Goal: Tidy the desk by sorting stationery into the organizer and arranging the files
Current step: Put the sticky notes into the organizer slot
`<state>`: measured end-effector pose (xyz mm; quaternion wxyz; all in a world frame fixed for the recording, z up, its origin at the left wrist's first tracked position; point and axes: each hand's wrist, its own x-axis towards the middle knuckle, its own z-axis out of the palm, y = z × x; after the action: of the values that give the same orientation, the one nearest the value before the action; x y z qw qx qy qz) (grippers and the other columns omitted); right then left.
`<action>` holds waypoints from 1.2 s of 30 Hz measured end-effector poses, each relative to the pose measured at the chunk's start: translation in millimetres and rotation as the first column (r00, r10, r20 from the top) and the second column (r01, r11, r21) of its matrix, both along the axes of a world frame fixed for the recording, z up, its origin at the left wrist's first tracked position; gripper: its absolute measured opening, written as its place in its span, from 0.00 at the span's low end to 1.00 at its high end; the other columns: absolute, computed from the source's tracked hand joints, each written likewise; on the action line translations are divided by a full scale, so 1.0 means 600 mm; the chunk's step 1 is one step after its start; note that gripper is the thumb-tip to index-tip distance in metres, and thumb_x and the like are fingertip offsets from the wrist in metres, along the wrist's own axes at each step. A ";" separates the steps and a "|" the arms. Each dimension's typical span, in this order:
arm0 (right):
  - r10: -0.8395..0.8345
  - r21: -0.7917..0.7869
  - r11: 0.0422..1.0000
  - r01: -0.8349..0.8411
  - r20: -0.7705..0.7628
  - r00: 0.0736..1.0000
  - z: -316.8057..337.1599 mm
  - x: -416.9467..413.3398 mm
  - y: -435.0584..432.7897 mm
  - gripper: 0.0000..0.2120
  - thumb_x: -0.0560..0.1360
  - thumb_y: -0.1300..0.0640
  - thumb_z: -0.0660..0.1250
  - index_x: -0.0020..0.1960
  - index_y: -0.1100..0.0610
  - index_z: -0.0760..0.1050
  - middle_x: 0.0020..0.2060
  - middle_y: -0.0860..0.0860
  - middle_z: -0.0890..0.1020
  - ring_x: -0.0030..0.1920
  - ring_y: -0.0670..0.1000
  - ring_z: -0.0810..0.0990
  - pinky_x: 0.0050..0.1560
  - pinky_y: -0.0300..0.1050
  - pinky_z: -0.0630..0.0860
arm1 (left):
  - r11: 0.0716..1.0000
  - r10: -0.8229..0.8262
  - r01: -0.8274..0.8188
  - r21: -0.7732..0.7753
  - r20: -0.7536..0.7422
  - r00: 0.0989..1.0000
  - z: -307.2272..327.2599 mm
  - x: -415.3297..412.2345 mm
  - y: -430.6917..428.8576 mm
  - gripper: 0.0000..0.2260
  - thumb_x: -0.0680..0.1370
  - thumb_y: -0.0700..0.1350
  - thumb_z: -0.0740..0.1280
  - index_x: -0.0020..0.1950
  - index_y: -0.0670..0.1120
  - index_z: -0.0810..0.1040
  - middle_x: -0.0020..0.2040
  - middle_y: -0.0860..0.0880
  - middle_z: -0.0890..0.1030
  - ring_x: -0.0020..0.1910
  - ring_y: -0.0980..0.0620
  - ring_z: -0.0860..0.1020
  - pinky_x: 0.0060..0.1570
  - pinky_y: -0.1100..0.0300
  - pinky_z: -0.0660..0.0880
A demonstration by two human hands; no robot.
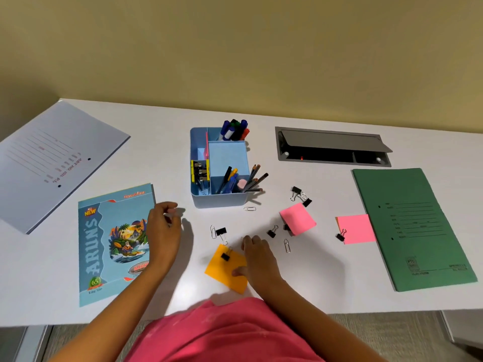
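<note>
White surface (313, 278), wall behind. Largest items: grey-white file (52, 158) at far left, green file (415, 228) at far right, both flat. Blue notebook (112, 244) near left, printed cover up. Grey cable hatch (332, 147) set into the surface at the back, lid propped open.

Blue organizer (219, 168) sits centre, back of the loose items. Rear compartment holds markers (235, 130) standing; front compartment holds pens and pencils (243, 178) leaning right; left compartment holds binder clips, yellow and silver.

Left hand (163, 226) hovers over the notebook's right edge, fingers curled in narrow; whether they pinch something, cannot tell. Right hand (257, 254) lies on the surface, thumb pressing the orange sticky pad (224, 270), fingers (251, 241) curled down narrow on the surface beyond it; anything under them is hidden.

One pink sticky pad (298, 218) right of centre, tilted. Second pink sticky pad (356, 228) touching the green file's left edge.

Black binder clips (300, 195) scattered: a pair above the tilted pad, one on the orange pad, others between the pads, one at the second pink pad's corner. Paper clips (287, 245) loose: one just before the organizer, one by the right hand, one left of centre.
</note>
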<state>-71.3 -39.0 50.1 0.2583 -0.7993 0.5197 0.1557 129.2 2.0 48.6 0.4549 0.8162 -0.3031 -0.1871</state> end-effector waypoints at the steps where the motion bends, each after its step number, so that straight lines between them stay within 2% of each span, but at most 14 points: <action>1: 0.042 -0.023 0.999 -0.043 -0.047 0.998 -0.005 0.002 0.005 0.34 0.66 0.45 0.75 0.64 0.58 0.65 0.58 0.54 0.72 0.58 0.54 0.71 0.55 0.45 0.71 | 1.000 0.000 0.001 0.027 -0.025 1.000 -0.003 -0.003 0.013 0.08 0.79 0.36 0.60 0.55 0.40 0.75 0.51 0.46 0.76 0.47 0.50 0.73 0.40 0.62 0.67; 4: 0.098 -0.095 0.989 -0.111 -0.130 0.987 -0.017 0.004 0.018 0.37 0.67 0.45 0.74 0.66 0.59 0.61 0.58 0.55 0.72 0.58 0.55 0.71 0.56 0.46 0.69 | 0.995 0.015 -0.003 0.095 -0.125 0.992 -0.007 -0.016 0.044 0.09 0.78 0.34 0.60 0.55 0.40 0.76 0.50 0.49 0.78 0.47 0.52 0.74 0.38 0.69 0.66; 6: 0.066 -0.119 0.989 -0.084 -0.149 0.987 -0.022 0.004 0.020 0.35 0.67 0.44 0.73 0.65 0.60 0.63 0.58 0.55 0.73 0.58 0.55 0.71 0.56 0.45 0.68 | 0.994 0.025 -0.006 0.113 -0.168 0.985 -0.011 -0.024 0.061 0.08 0.78 0.34 0.60 0.54 0.42 0.76 0.50 0.50 0.78 0.47 0.51 0.75 0.39 0.69 0.68; 9: -0.001 -0.060 0.998 -0.006 -0.124 0.992 -0.025 0.000 0.016 0.27 0.69 0.46 0.73 0.60 0.60 0.69 0.56 0.55 0.75 0.58 0.55 0.72 0.56 0.45 0.69 | 0.992 0.036 -0.007 0.126 -0.231 0.972 -0.020 -0.030 0.079 0.09 0.78 0.35 0.60 0.52 0.45 0.77 0.49 0.50 0.81 0.49 0.48 0.78 0.47 0.56 0.74; 12: -0.158 -0.027 0.987 0.159 0.031 0.987 -0.025 -0.004 0.007 0.15 0.74 0.54 0.69 0.56 0.60 0.73 0.54 0.56 0.77 0.57 0.57 0.75 0.52 0.46 0.72 | 0.988 0.034 0.015 0.156 -0.307 0.951 -0.019 -0.032 0.085 0.09 0.78 0.36 0.61 0.52 0.47 0.77 0.48 0.51 0.81 0.50 0.46 0.79 0.51 0.50 0.76; 15: -0.401 0.058 0.915 0.398 0.221 0.889 -0.020 -0.010 -0.011 0.08 0.75 0.57 0.66 0.51 0.61 0.74 0.49 0.58 0.79 0.51 0.59 0.78 0.45 0.44 0.70 | 0.986 0.005 0.062 0.155 -0.398 0.917 -0.009 -0.037 0.084 0.08 0.78 0.37 0.62 0.50 0.48 0.77 0.46 0.52 0.81 0.49 0.46 0.80 0.50 0.50 0.77; 18: -0.613 0.283 0.790 0.544 0.358 0.704 0.003 -0.022 -0.028 0.07 0.76 0.56 0.66 0.41 0.56 0.70 0.36 0.52 0.77 0.34 0.56 0.80 0.40 0.46 0.76 | 0.978 -0.061 0.146 0.146 -0.473 0.879 0.009 -0.045 0.077 0.08 0.79 0.38 0.61 0.50 0.49 0.79 0.47 0.50 0.82 0.47 0.49 0.81 0.48 0.54 0.78; 19: -0.666 0.356 0.746 0.563 0.388 0.638 0.012 -0.027 -0.030 0.07 0.76 0.56 0.66 0.41 0.56 0.71 0.34 0.51 0.75 0.29 0.53 0.78 0.41 0.49 0.78 | 0.974 -0.094 0.184 0.130 -0.509 0.856 0.017 -0.051 0.073 0.09 0.79 0.38 0.61 0.51 0.48 0.79 0.48 0.49 0.83 0.45 0.51 0.82 0.47 0.57 0.79; 21: -0.710 0.455 0.704 0.546 0.438 0.551 0.031 -0.032 -0.029 0.06 0.76 0.57 0.66 0.45 0.59 0.73 0.34 0.50 0.75 0.29 0.51 0.77 0.43 0.55 0.79 | 0.965 -0.160 0.250 0.077 -0.582 0.797 0.039 -0.065 0.060 0.08 0.80 0.40 0.61 0.51 0.48 0.80 0.46 0.48 0.84 0.41 0.53 0.83 0.40 0.64 0.79; 23: -0.675 0.474 0.737 0.482 0.511 0.532 0.045 -0.035 -0.025 0.07 0.75 0.56 0.68 0.45 0.60 0.73 0.35 0.51 0.75 0.31 0.50 0.77 0.39 0.52 0.79 | 0.960 -0.201 0.280 0.032 -0.617 0.761 0.056 -0.077 0.047 0.07 0.80 0.43 0.62 0.53 0.47 0.80 0.46 0.47 0.84 0.41 0.53 0.84 0.39 0.65 0.79; 27: -0.510 0.365 0.860 0.357 0.643 0.571 0.074 -0.032 -0.024 0.07 0.66 0.48 0.66 0.39 0.49 0.70 0.31 0.46 0.77 0.26 0.43 0.78 0.26 0.37 0.74 | 0.922 -0.284 0.368 0.121 -0.432 0.856 0.089 -0.079 0.015 0.09 0.75 0.48 0.69 0.55 0.50 0.79 0.46 0.48 0.82 0.41 0.50 0.83 0.46 0.53 0.81; 29: -0.445 0.284 0.892 0.353 0.690 0.571 0.081 -0.027 -0.030 0.05 0.69 0.52 0.68 0.40 0.48 0.71 0.34 0.48 0.79 0.31 0.48 0.80 0.29 0.41 0.76 | 0.911 -0.318 0.382 0.156 -0.323 0.891 0.116 -0.071 -0.004 0.09 0.73 0.47 0.72 0.53 0.49 0.79 0.41 0.49 0.80 0.37 0.49 0.83 0.47 0.51 0.80; 32: -0.309 0.087 0.914 0.396 0.782 0.541 0.096 -0.022 -0.042 0.04 0.72 0.58 0.65 0.47 0.55 0.76 0.41 0.51 0.81 0.39 0.54 0.81 0.37 0.48 0.80 | 0.950 -0.284 0.305 0.064 -0.223 0.933 0.161 -0.043 -0.037 0.08 0.73 0.44 0.73 0.50 0.48 0.79 0.37 0.49 0.79 0.34 0.48 0.83 0.45 0.51 0.80; 36: -0.277 0.057 0.872 0.486 0.877 0.393 0.131 -0.027 -0.063 0.09 0.76 0.65 0.63 0.54 0.56 0.75 0.41 0.52 0.79 0.37 0.52 0.81 0.31 0.38 0.77 | 0.981 -0.118 0.099 -0.169 -0.104 0.988 0.204 -0.001 -0.092 0.07 0.73 0.43 0.72 0.47 0.42 0.77 0.37 0.50 0.78 0.35 0.47 0.83 0.39 0.51 0.82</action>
<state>-87.8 -76.7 128.7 0.4260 -0.6471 0.5017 -0.3849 128.8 -52.9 170.9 0.5257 0.7466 -0.3351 -0.2322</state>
